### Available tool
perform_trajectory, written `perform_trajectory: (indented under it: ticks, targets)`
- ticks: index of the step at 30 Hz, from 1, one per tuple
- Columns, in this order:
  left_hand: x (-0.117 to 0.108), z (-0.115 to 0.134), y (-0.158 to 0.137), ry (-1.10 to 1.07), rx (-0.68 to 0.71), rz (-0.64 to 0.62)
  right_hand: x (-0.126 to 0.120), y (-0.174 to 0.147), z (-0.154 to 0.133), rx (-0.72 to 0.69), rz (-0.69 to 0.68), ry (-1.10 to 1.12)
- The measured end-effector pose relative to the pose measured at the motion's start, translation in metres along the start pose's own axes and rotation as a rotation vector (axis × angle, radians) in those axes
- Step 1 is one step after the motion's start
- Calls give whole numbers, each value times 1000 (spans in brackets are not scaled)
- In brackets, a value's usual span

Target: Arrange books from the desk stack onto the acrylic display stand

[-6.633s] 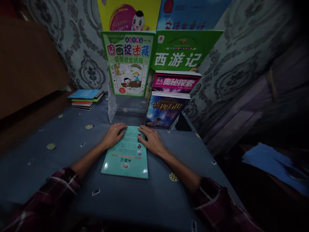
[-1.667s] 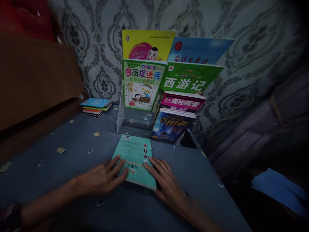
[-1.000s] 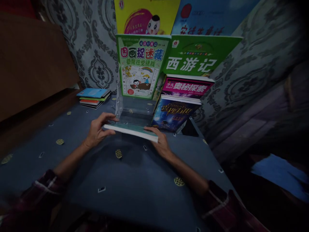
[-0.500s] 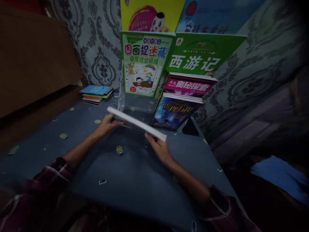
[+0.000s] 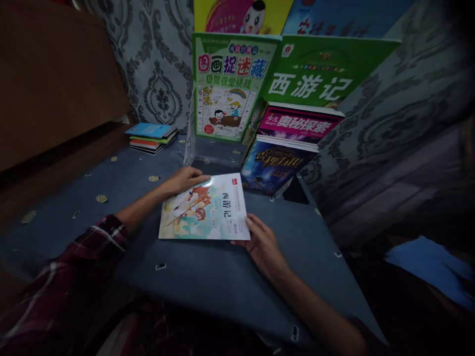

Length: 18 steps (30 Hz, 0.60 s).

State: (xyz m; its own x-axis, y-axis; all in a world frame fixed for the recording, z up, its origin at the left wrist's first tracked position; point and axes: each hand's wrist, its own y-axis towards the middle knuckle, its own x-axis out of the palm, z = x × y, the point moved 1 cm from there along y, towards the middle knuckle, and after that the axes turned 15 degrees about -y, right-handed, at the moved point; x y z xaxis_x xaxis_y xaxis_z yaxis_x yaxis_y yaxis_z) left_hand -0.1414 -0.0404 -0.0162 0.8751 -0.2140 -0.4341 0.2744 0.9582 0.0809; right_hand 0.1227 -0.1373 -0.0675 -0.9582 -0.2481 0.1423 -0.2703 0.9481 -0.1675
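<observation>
A thin book (image 5: 208, 212) with a pale illustrated cover lies sideways between my hands, low over the dark cloth-covered table. My left hand (image 5: 185, 180) grips its upper edge, thumb on the cover. At its lower right corner, my right hand (image 5: 261, 240) pinches it with fingers on top and the thumb partly hidden. Beyond the book stands a clear tiered rack (image 5: 215, 154). In the rack are a green-bordered picture book (image 5: 230, 89), a green book (image 5: 322, 69), a magenta book (image 5: 299, 121) and a dark blue book (image 5: 274, 165).
Several stacked books (image 5: 150, 136) lie at the table's back left by the patterned wall (image 5: 159, 84). A brown wooden panel (image 5: 59, 79) rises on the left. Yellow and blue books stand highest in the rack. A blue cloth-like thing (image 5: 432, 269) is at the far right.
The book was edge-on with its spine or page edge toward me. It has turned so its cover faces up. Both hands have stayed on it, shifting their grip.
</observation>
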Motion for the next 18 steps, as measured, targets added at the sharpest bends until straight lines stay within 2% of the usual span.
perform_trajectory:
  ticks: [4,7,10,14,18]
  targets:
    - [13,-12,4,166,-86,-112,-28,2,6,-100,97,-341]
    - [23,-16,7,381,-69,-97,-33,1,6,-267,132,-735]
    - [33,-15,2,575,-17,-57,-32,0,2,-437,84,-1061]
    - [50,-8,-16,771,125,16,-27,9,-8,-609,77,-1294]
    - [78,-4,-36,801,267,-82,-10,32,-12,-769,19,-1383]
